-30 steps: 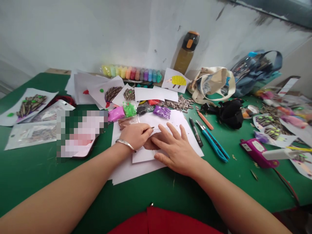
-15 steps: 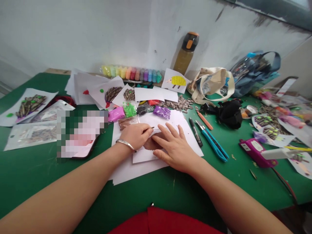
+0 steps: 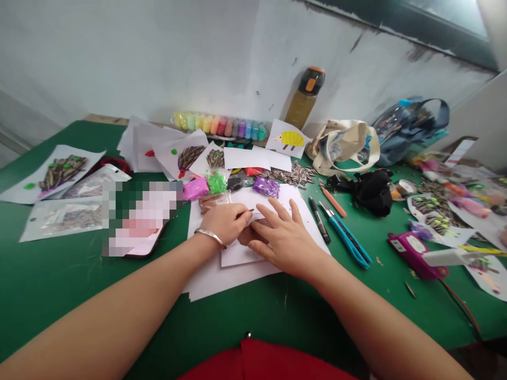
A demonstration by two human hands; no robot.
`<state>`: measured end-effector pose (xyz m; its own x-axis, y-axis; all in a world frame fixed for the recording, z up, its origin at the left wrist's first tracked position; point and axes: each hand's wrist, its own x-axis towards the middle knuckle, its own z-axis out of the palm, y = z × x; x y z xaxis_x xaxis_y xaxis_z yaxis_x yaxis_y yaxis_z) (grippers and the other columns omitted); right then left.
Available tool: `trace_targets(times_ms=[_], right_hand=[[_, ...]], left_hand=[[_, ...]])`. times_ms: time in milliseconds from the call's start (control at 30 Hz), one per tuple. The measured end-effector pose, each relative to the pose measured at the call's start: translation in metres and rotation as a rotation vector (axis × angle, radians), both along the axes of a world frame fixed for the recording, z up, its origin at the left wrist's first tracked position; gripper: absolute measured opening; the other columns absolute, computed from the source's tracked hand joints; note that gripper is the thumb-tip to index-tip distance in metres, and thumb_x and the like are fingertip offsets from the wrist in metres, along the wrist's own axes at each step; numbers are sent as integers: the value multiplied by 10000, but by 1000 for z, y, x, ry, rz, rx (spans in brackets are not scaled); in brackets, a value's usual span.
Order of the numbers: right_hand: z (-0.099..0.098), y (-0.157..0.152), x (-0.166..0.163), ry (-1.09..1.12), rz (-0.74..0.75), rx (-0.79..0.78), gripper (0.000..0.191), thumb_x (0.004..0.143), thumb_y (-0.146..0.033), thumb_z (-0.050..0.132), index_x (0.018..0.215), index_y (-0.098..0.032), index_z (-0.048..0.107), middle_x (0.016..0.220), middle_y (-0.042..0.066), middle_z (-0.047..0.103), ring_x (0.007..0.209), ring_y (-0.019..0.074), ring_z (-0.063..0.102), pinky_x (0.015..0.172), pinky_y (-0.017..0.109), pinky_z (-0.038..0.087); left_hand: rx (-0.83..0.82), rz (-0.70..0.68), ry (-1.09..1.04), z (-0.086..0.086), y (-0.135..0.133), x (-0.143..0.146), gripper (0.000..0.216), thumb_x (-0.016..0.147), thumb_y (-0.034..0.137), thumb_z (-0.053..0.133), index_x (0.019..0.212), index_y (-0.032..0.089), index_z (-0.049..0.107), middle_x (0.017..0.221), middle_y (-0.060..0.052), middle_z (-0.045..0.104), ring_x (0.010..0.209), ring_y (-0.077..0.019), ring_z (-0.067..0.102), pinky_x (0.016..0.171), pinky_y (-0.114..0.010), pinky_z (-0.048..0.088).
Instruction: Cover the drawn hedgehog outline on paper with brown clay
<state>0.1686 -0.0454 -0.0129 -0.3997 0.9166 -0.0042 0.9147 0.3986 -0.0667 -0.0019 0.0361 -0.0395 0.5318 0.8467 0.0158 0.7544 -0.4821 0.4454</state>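
My left hand, with a silver bangle on the wrist, is closed in a pinch on a thin pointed seed or stick whose tip shows at its fingertips. My right hand lies flat with fingers spread, pressing on a brown clay shape stuck to white paper; both hands mostly hide the shape. Small bags of coloured clay lie just beyond the hands.
A pile of sunflower seeds, a pen, blue cutter and orange cutter lie to the right. A glue gun, black cloth, bags, bottle and clay tubs sit further out on the green table.
The camera has tilted slightly, shifting everything down in view. My hands have drawn closer together over the brown shape, which is now more covered.
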Motion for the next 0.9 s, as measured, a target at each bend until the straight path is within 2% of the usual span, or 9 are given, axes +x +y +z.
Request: trace_targets(times_ms=[167,567,900], right_hand=[[-9,-5,2,20,-21,-8,503,961,-543,311,1361,-305,501,1532,65,341,1424,354,200,1116,661,63],[-16,0,8,28,-46,-26,515,954,-564,303,1375,-325,480,1563,69,272,1433,358,180,1109,665,85],[-14,2,11,46,-76,-32,500,951,-553,334,1337,-294,519,1519,73,358,1423,356,200,1111,660,98]], left_hand=[[-14,5,-24,-1,2,0,377,912,406,383,688,217,620,754,-12,689,713,-188,592,598,-307,327],[-26,23,-59,-1,2,0,388,904,426,387,667,213,608,744,-9,694,704,-180,591,607,-303,337],[-27,36,-41,1,1,1,389,900,437,392,658,215,601,731,-9,690,701,-182,592,608,-301,343]])
